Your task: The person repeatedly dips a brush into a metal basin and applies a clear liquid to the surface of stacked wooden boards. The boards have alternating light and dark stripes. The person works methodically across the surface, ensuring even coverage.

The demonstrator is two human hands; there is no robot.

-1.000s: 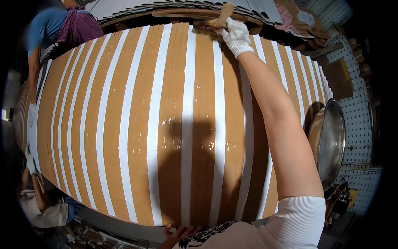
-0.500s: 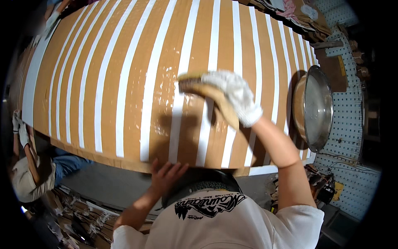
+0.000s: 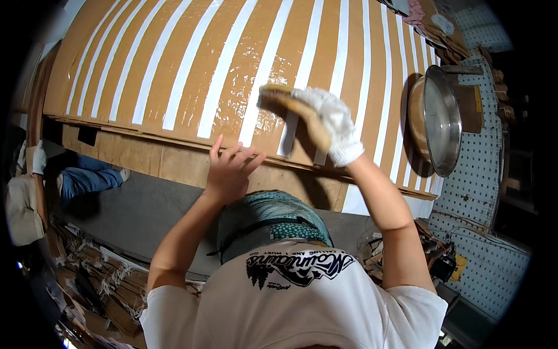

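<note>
Overlapping brown card sheets with exposed white strips (image 3: 177,93) cover the table in front of me, their middle shiny and wet. My right hand (image 3: 338,119), in a white knit glove, is closed round a wide wooden brush (image 3: 313,123). Its dark bristles point left, over the sheets right of centre; the glove hides part of the handle, and I cannot tell how firmly they press. Bare, with fingers spread, my left hand (image 3: 231,168) rests its fingertips at the sheets' front edge.
A round metal basin (image 3: 444,122) stands tilted in appearance at the right end. At far left is another person's gloved hand (image 3: 39,158), with blue trousers (image 3: 90,183) nearby. Card scraps (image 3: 110,291) lie at lower left. A dotted pale surface (image 3: 476,203) runs along the right.
My view has shifted, showing the table's front side below the sheets. My right hand still holds the brush, now closer to the sheets' front edge. My left hand's fingers are spread wider.
</note>
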